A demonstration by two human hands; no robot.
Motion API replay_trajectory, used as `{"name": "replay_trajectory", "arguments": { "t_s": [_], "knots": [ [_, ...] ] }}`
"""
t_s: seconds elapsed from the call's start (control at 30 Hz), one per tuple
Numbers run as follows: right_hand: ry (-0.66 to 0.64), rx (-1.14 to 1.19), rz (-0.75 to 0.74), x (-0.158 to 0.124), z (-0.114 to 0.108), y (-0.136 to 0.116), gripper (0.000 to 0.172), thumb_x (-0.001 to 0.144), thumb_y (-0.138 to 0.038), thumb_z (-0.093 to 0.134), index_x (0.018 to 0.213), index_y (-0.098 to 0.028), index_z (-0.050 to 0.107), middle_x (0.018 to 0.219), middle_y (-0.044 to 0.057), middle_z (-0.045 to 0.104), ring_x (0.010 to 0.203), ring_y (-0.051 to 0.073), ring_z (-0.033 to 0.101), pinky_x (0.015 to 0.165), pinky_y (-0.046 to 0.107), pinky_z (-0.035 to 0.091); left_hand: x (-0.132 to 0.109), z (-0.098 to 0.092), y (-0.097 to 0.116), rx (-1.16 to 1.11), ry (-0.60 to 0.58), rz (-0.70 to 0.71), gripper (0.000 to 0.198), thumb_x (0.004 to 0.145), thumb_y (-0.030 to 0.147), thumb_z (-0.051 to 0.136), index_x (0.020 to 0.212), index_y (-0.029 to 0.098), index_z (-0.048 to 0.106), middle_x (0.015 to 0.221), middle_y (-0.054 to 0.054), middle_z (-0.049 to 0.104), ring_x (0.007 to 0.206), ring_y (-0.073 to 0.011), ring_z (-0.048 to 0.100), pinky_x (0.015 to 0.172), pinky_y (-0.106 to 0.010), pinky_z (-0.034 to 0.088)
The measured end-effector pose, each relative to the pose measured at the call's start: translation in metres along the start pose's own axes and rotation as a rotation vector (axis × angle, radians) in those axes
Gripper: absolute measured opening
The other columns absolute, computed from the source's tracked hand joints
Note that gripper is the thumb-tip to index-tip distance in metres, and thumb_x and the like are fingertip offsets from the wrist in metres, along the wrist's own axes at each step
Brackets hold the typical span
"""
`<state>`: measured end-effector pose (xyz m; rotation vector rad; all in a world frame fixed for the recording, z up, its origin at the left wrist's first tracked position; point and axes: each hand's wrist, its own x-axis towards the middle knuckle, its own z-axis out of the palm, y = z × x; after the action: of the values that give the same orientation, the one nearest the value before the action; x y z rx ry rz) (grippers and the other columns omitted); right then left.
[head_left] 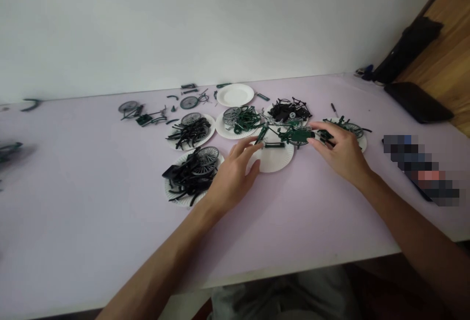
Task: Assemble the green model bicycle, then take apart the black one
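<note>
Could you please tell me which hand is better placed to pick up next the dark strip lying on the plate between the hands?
Probably the left hand: it is nearer the dark strip, while the right hand is farther off, holding the green assembly.

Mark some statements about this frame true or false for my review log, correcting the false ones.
1. The right hand holds a green bicycle assembly. True.
2. The left hand rests on the flat black object. False: the left hand is at the left edge of the middle plate; the flat black object lies to the right.
3. A dark bar lies on the middle plate. True.
4. The nearest plate on the left holds only green parts. False: it bears black parts and a grey wheel.
</note>
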<state>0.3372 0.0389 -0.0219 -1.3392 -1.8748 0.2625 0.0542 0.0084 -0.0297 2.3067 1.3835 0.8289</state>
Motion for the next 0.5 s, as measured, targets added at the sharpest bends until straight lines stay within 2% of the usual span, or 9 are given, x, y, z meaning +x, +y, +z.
{"name": "replay_trajectory", "arguments": {
  "t_s": [0.1,0.23,0.4,0.5],
  "knots": [
    [-0.008,0.001,-0.001,-0.002,-0.001,-0.001,0.033,0.093,-0.029,0.069,0.125,-0.026,0.07,0.126,0.006,0.075,0.116,0.026,0.071,0.087,0.04,0.06,0.001,-0.001,0.001,0.013,0.02,0.0,0.034,0.102,0.017,0.051,0.133,0.018,0.062,0.151,-0.013,0.053,0.133,-0.0323,0.059,0.098,-0.05,0.062],
    [-0.022,0.008,-0.009,-0.003,-0.002,-0.001,0.036,0.091,-0.028,0.072,0.127,-0.027,0.069,0.127,0.005,0.075,0.118,0.026,0.07,0.087,0.04,0.06,0.0,-0.002,0.001,0.019,0.02,-0.006,0.032,0.101,0.016,0.052,0.131,0.017,0.063,0.15,-0.014,0.054,0.134,-0.0323,0.059,0.105,-0.053,0.057],
    [-0.012,0.016,-0.003,-0.003,-0.005,-0.005,0.037,0.089,-0.029,0.073,0.126,-0.028,0.068,0.128,0.005,0.074,0.118,0.026,0.069,0.089,0.039,0.06,-0.002,-0.003,0.0,0.06,0.013,0.004,0.03,0.102,0.016,0.051,0.13,0.018,0.062,0.15,-0.014,0.053,0.132,-0.0318,0.06,0.107,-0.053,0.056],
    [0.025,0.012,0.035,-0.005,-0.009,-0.012,0.037,0.091,-0.03,0.07,0.128,-0.029,0.066,0.128,0.005,0.074,0.111,0.025,0.071,0.084,0.04,0.06,-0.001,-0.009,-0.001,0.189,0.061,0.056,0.027,0.102,0.017,0.05,0.127,0.016,0.062,0.147,-0.016,0.056,0.13,-0.034,0.06,0.105,-0.055,0.055]
  ]
}}
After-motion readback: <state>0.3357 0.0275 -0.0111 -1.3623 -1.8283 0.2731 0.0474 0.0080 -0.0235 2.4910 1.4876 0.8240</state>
